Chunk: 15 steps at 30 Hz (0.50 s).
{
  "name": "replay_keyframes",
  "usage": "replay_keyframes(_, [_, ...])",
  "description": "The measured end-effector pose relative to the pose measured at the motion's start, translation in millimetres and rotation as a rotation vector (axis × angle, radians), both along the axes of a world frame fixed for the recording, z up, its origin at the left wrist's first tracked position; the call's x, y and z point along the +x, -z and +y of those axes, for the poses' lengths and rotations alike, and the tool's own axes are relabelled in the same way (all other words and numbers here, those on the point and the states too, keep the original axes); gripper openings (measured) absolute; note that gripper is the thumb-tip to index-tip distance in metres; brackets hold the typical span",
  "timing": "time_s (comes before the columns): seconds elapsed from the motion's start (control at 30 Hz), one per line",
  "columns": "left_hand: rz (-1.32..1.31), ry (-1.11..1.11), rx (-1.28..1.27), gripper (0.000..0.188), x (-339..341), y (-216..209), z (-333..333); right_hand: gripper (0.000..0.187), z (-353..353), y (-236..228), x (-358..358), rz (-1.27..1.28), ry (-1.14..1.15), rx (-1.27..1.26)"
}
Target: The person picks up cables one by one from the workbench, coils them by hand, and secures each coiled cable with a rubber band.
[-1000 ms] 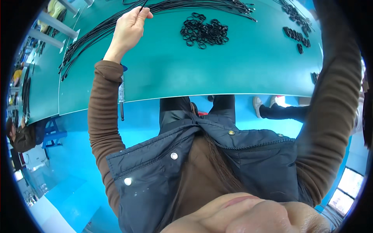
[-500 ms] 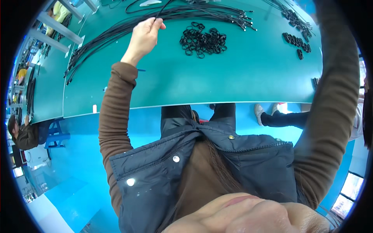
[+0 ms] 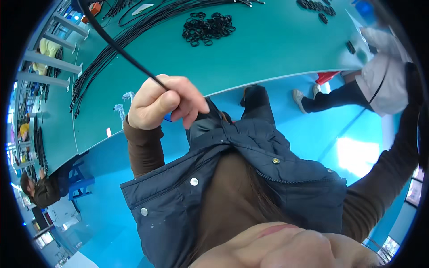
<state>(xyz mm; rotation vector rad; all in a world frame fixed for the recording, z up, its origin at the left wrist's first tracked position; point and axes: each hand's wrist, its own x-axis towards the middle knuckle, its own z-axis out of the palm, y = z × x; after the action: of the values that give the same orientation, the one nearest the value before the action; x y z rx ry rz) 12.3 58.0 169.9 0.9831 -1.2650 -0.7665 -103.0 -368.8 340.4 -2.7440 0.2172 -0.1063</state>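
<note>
My left hand (image 3: 156, 102) is raised near the table's front edge, left of centre. Its thumb and fingers close on a black cable (image 3: 120, 48) that slants up past the far left rim. The index finger points out to the right. My right sleeve (image 3: 380, 181) stretches up along the right rim; the hand at its end is not visible. A long bundle of black cables (image 3: 134, 33) curves over the far left of the green table (image 3: 268, 49). To its right lies a heap of black coiled loops (image 3: 208, 29).
More black coils (image 3: 317, 6) lie in a row at the far right, and a single coil (image 3: 351, 47) sits nearer the corner. A person in a pale garment (image 3: 386, 82) is close on the right. Metal posts (image 3: 53, 62) and another seated person (image 3: 44, 190) are at the left.
My left hand has come back from the cable bundle toward me with a cable in its grip. My right arm has swung outward and lower. The view has shifted, and the person on the right shows more.
</note>
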Motion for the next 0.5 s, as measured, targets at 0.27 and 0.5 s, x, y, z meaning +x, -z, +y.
replay_keyframes(0.27, [0.231, 0.14, -0.125, 0.049, -56, -3, 12, 0.051, 161, 181, -20, -0.481, -0.381, 0.432])
replay_keyframes(0.5, [0.671, -0.031, -0.255, 0.051, -52, 14, 3, 0.029, 251, 264, -12, -0.272, -0.356, 1.376])
